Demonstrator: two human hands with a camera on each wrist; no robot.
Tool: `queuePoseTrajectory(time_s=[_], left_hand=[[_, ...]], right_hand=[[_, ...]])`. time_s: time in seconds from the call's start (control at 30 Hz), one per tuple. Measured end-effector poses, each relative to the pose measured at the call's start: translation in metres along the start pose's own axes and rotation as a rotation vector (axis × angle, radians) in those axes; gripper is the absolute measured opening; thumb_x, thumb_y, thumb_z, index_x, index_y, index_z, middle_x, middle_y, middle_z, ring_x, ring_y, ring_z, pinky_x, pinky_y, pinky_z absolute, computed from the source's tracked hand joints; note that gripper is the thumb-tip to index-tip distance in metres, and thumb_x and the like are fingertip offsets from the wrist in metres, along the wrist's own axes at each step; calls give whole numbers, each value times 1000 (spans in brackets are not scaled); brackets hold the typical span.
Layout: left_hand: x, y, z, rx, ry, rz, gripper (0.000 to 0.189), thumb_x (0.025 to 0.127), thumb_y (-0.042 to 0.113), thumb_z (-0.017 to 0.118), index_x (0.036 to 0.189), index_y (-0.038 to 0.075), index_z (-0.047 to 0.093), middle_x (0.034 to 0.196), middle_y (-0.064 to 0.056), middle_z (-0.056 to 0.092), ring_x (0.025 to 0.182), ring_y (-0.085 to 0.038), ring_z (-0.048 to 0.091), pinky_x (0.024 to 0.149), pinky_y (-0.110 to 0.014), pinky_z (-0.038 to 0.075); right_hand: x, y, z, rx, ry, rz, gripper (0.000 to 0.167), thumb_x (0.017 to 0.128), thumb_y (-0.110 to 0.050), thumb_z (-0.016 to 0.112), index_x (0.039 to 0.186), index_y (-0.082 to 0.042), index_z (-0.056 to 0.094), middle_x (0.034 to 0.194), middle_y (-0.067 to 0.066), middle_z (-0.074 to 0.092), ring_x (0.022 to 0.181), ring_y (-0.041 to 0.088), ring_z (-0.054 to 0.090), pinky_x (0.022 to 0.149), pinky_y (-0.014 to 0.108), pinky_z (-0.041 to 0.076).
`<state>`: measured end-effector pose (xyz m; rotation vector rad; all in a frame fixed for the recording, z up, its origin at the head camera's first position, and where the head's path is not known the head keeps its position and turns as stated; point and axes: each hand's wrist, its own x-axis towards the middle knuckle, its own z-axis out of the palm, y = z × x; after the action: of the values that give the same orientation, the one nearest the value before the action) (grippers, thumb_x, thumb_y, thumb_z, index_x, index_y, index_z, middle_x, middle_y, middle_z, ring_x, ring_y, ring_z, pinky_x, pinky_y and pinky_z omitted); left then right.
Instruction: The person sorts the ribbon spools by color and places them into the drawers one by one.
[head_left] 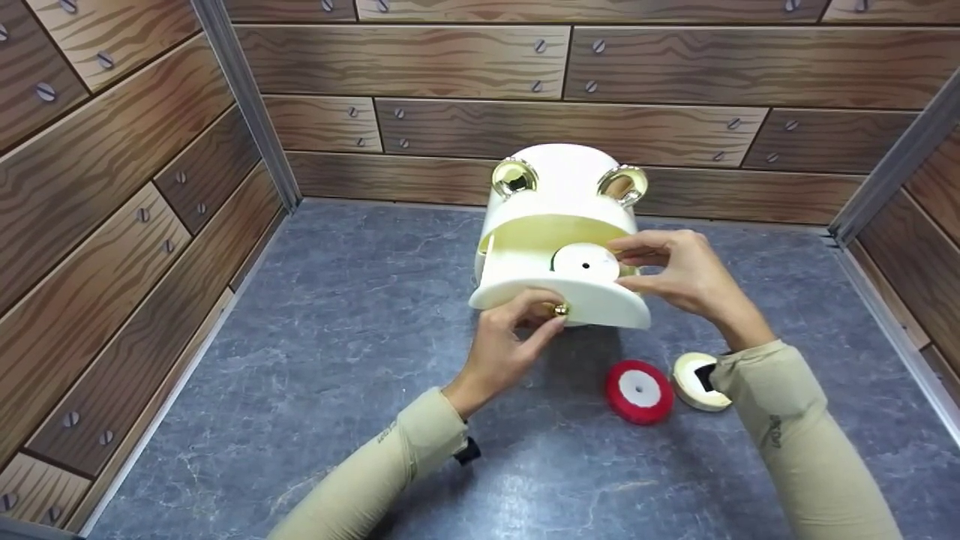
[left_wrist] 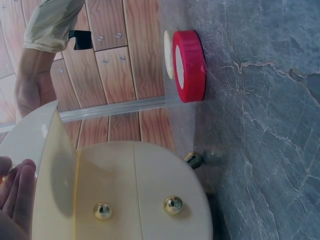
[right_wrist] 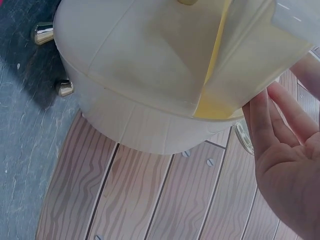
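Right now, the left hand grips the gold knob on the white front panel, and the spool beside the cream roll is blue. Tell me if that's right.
Wrong on the color: the head view shows the spool beside the cream roll is red, not blue. The left hand does grip the gold knob on the white front panel.

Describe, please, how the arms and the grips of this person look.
The left sleeve and right sleeve are long and khaki, each with a bunched cuff and small dark lettering I cannot read. A small black piece shows by each cuff; what it is stays unclear. The left grip and right grip are bare, without gloves.
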<state>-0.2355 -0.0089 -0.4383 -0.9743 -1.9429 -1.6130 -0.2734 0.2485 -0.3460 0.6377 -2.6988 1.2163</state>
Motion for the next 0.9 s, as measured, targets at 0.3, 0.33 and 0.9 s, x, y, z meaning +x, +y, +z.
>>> queuePoseTrajectory(time_s=[0.3,0.33,0.9], left_hand=[[-1,0,0,-7,3,-2,17,97,11,74,112,5,71,94,-8,77,81,-15,75,72,-24,63],[-1,0,0,-7,2,-2,17,97,11,74,112,5,71,95,-8,77,81,-15,75,72,-24,63],[0,-2,0,-4,3,18,17,97,12,73,112,4,71,97,-8,77,82,-15,75,73,-24,63]], right_hand=[[-1,3,-1,27,9,-20,42,84,-11,87,122,-1,74,117,17,76,99,9,73,86,10,56],[-1,4,-2,37,12,-23,41,84,-11,87,122,-1,74,117,17,76,98,6,73,86,11,56],[27,13,-15,183,330,-129,63,89,0,78,148,-10,56,140,9,55,127,12,52,111,26,48]])
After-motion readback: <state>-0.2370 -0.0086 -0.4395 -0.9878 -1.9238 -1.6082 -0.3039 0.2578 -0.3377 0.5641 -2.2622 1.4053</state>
